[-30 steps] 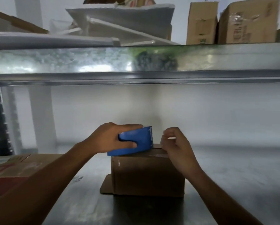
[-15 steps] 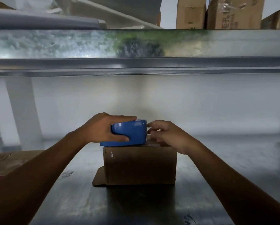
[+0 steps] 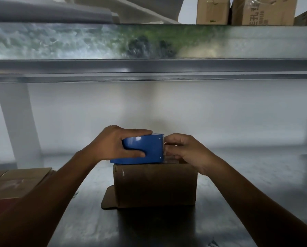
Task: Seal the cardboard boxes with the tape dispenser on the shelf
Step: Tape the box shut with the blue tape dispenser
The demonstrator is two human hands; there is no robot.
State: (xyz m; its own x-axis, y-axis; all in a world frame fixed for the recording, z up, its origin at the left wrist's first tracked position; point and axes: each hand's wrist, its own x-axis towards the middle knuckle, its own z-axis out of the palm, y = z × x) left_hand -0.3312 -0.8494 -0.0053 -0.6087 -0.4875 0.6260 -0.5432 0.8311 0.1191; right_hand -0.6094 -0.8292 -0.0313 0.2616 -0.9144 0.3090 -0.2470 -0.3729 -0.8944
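Dim overall. Pale light is thrown on the wall (image 3: 184,107) behind the left hand (image 3: 111,143); glare is noted on the shelf beam (image 3: 124,70) above it. The shelf surface (image 3: 167,229) below the hand is sunk in shadow. Frame edges are blurred and bowed.

box (image 3: 154,184) top hidden under dispenser (image 3: 145,148), cartons (image 3: 212,10) cropped

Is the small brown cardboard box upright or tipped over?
Upright: small brown cardboard box sits flat on the metal shelf, blue tape dispenser on top.
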